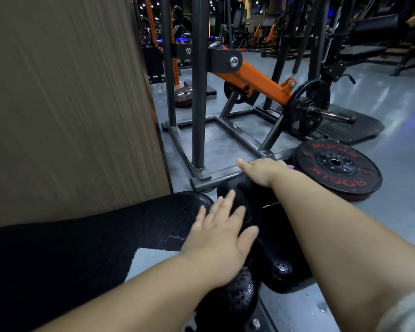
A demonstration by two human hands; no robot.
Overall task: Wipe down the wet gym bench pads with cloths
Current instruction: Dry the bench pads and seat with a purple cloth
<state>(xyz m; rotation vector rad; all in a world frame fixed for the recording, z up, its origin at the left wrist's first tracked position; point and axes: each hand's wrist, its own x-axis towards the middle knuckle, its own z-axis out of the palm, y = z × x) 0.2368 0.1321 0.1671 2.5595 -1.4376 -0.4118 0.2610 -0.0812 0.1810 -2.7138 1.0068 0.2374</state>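
Observation:
A long black bench pad (86, 248), cracked and wet, runs across the lower left. A smaller black seat pad (277, 255) with water drops lies to its right, and a dark cloth (244, 195) is draped over its far part. My left hand (222, 238) lies flat on the cloth and pad, fingers spread and straight. My right hand (264, 171) is at the far end of the seat pad, thumb stretched left. Its fingers curl down over the cloth's end and are mostly hidden. A small purple scrap shows past the knuckles.
A brown wall panel (65, 104) stands at the left. A black and orange machine frame (225, 130) stands just beyond the pads, with a loaded plate (307, 109). A black and red weight plate (338, 168) lies on the grey floor at the right.

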